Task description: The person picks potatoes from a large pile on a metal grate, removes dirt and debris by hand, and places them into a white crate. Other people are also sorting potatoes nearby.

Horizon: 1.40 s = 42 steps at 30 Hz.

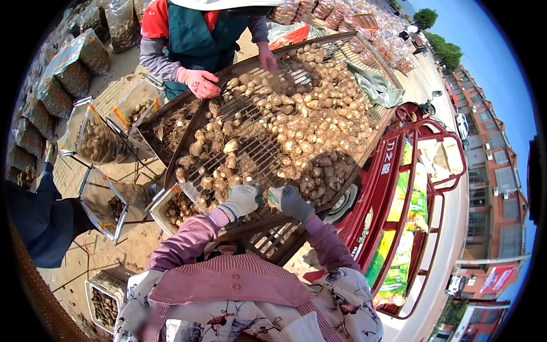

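Both my hands wear whitish work gloves with green palms, over the near edge of a slatted metal sorting table (264, 156). My left hand (242, 201) has its fingers curled beside several brown corms that look like taro (222, 173). A short gap away, my right hand (292, 202) bends inward, with a small brownish piece at its fingertips. Whether either glove grips a corm is too small to tell. A large heap of paler corms (320, 119) covers the table's middle and far right. Darker corms (327, 175) lie in shadow beyond my right hand.
Across the table a co-worker's pink-gloved hands (200, 82) work at the corms. Framed clear bags (100, 134) and a white crate (102, 303) hold corms at left. A trough of root scraps (171, 128) adjoins the table. A red cargo tricycle (380, 192) stands close at right.
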Each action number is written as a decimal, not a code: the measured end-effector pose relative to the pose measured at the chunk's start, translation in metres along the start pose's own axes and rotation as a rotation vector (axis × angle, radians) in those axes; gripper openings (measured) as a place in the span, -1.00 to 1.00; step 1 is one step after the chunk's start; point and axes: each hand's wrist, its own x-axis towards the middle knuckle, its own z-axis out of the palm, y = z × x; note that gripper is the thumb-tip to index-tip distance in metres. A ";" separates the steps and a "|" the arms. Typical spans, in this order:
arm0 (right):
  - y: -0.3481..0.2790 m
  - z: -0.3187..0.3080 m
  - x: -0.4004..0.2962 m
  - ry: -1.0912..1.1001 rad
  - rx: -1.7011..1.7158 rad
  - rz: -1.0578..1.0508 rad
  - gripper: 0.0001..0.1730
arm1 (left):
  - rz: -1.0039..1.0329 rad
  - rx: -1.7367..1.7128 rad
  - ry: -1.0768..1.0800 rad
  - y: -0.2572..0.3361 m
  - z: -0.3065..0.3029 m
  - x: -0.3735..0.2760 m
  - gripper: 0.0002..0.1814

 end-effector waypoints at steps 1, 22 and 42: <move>-0.006 0.006 -0.005 0.090 0.138 -0.053 -0.63 | -0.066 0.020 0.085 -0.001 0.011 0.002 -0.51; 0.036 0.191 -0.302 0.064 -0.033 0.839 -0.66 | 0.257 -0.921 0.752 -0.203 0.091 -0.005 -0.73; 0.049 0.130 0.015 0.306 -0.077 1.019 -0.34 | -0.427 -2.198 0.570 -0.149 0.105 -0.026 -0.81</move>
